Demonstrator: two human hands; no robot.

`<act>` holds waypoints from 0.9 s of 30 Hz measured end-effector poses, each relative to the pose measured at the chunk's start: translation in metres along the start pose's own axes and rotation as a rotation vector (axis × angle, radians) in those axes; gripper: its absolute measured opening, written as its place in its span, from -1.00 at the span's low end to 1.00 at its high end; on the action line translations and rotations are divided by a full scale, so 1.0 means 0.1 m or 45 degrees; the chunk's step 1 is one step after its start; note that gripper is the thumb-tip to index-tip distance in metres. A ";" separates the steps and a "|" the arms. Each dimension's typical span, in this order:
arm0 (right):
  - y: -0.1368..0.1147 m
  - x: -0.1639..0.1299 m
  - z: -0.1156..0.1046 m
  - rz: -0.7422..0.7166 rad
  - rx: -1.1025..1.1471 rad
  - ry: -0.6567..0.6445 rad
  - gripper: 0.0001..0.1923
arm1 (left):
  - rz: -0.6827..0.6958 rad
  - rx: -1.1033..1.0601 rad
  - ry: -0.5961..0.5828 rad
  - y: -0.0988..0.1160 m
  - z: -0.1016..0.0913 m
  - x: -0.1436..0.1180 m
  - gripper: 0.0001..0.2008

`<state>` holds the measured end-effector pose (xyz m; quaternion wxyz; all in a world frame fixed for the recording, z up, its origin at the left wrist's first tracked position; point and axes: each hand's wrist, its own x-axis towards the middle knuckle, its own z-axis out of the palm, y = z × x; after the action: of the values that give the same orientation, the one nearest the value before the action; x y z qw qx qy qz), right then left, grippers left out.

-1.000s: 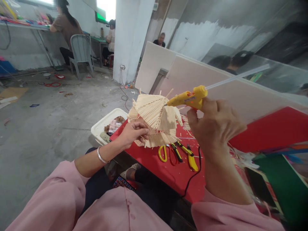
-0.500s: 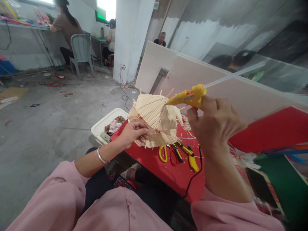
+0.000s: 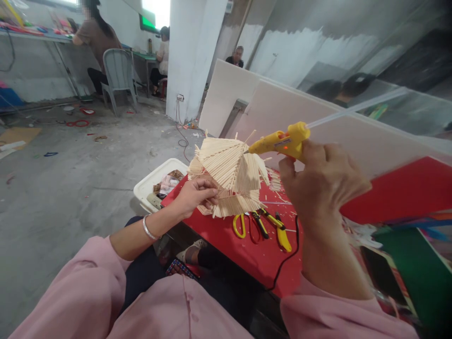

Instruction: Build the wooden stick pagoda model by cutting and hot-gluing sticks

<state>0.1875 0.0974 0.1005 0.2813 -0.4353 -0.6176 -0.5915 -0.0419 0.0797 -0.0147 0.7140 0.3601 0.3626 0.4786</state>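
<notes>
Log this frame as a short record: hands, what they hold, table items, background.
left hand: grips the stick model at its lower left edge
right hand: holds the glue gun, nozzle at the model's upper right
glue stick: juts from the gun's back
table: red; model rests on it
cutters: yellow-handled, on the table beside the model
bin: white, left of the table
background: people seated at benches

Craft workshop, littered concrete floor (image 3: 70, 188), long workbench (image 3: 38, 38), seated workers (image 3: 97, 44)
</notes>
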 end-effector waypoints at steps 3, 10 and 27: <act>-0.01 0.01 0.04 0.011 -0.023 -0.018 -0.73 | 0.005 0.000 0.013 0.00 0.00 0.00 -0.89; -0.02 -0.01 0.12 0.096 0.000 -0.083 -0.67 | 0.000 0.009 0.033 -0.01 -0.01 0.00 -0.89; -0.05 0.03 0.10 0.240 0.001 -0.283 -0.49 | 0.016 0.033 -0.036 -0.02 0.01 0.04 -0.91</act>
<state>0.1832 0.1080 0.0991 0.2657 -0.5542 -0.6017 -0.5101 -0.0393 0.0833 -0.0168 0.7115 0.3782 0.3563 0.4730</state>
